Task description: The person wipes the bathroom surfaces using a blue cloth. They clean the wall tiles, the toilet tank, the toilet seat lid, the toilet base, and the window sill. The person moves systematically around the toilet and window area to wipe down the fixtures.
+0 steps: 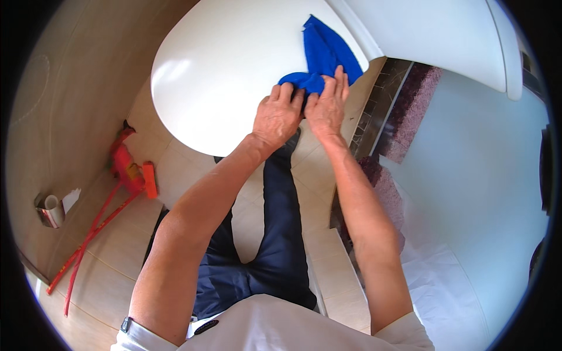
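Observation:
A bright blue cloth [325,50] lies partly spread and partly bunched on a smooth white toilet lid [222,70], close to its right edge by the hinge side. My left hand [278,114] has its fingers curled over the bunched near end of the cloth. Beside it, my right hand [328,108] grips the same cloth at the lid's right-hand rim. The two hands are almost touching, and the fingertips are partly hidden in the folds.
A white cistern [433,35] rises at the upper right. Red long-handled cleaning tools [126,167] lean at the left, near a paper roll [54,209] on the wall. Along the right runs a pale glass panel [474,164] beside dark tiled edging.

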A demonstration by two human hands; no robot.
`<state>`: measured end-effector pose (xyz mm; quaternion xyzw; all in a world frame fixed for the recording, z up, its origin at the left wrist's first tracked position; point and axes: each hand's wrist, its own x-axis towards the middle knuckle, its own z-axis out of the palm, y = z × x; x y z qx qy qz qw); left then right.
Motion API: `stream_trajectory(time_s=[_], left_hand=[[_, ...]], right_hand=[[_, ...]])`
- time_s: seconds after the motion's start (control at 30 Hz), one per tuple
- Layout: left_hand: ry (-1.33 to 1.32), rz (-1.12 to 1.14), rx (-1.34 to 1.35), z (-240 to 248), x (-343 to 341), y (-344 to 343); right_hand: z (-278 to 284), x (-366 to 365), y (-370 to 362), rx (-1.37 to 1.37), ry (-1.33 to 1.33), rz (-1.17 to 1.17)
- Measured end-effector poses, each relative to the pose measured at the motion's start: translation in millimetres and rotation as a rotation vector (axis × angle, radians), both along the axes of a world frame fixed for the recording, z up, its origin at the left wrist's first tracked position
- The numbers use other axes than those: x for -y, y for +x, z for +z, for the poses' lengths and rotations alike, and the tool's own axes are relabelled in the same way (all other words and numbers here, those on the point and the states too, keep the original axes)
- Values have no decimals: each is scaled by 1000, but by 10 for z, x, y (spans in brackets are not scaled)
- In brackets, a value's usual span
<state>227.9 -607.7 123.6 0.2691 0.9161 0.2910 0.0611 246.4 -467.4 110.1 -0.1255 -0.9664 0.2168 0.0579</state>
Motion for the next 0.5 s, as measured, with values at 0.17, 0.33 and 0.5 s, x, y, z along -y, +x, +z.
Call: stream_trajectory(time_s=[0.17, 0.33, 0.5], left_hand=[[5, -45, -16, -28, 117, -10], [-6, -39, -55, -32, 118, 29], [16, -24, -79, -45, 101, 49]], right_hand=[[7, 10, -37, 76, 35, 2], [-24, 42, -6, 89, 12, -16], [-189, 13, 68, -106, 25, 20]])
